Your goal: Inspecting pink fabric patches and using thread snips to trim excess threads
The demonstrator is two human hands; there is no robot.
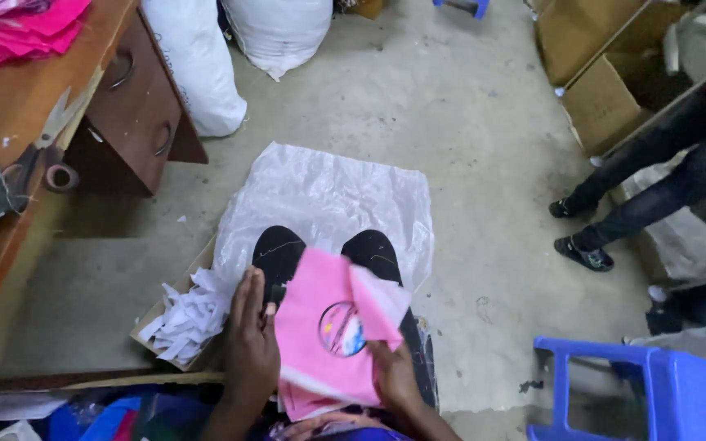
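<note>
A pink fabric piece (320, 327) with a round printed patch lies over my lap, one corner folded over at the upper right. My left hand (248, 347) rests flat along its left edge, fingers stretched out. My right hand (392, 376) grips the lower right of the pink fabric stack. My knees in black trousers (279, 249) show above the fabric.
A clear plastic sheet (328, 192) lies on the concrete floor under my feet. A cardboard box of white paper scraps (185, 318) sits at my left. A wooden table (18, 106) with scissors, tape and pink cloth stands left. Another person's legs (639, 196) are right, a blue plastic stool (663, 392) lower right.
</note>
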